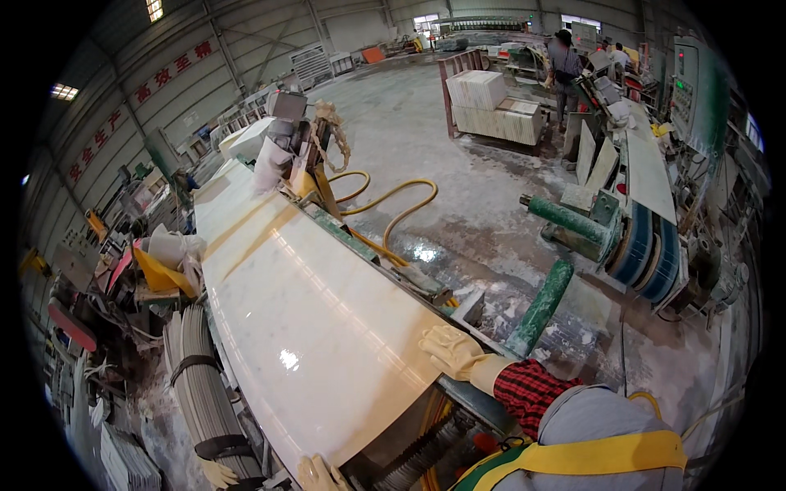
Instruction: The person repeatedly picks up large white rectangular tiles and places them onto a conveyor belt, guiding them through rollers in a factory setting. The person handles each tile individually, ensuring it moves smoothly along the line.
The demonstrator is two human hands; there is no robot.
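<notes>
Head view, and here's the big pale stone slab (pixel 319 327), lying flat along the workbench, its near end right at the hands and the rest stretching far ahead of them. How far along are we? Judging by this, the setting down is done: the slab looks whole, its top smooth and shiny, with tan bands crossing its far half. What's left is hard to call; nothing shows whether the surface is finished.

Now the grip! The right hand (pixel 453 352), in a pale glove, has its fingers over the slab's near right corner, touching it; whether it's clenched underneath or merely resting, I can't tell. The left hand (pixel 318 473), gloved too, is at the near left corner, cut off by the lower edge, so its hold can't be told either.

Moving outward: left of the left hand stands a strapped bundle of grey strips (pixel 201 380), with a loose-looking pale glove (pixel 217 473) at its foot; worn or not, I can't tell. Just beyond the right hand, a green tube (pixel 542 309) slants away; farther ahead, a yellow hose (pixel 409 214) loops across the floor. Well past that, stacked slabs (pixel 495 123), and a co-worker (pixel 565 74) standing near them.
</notes>
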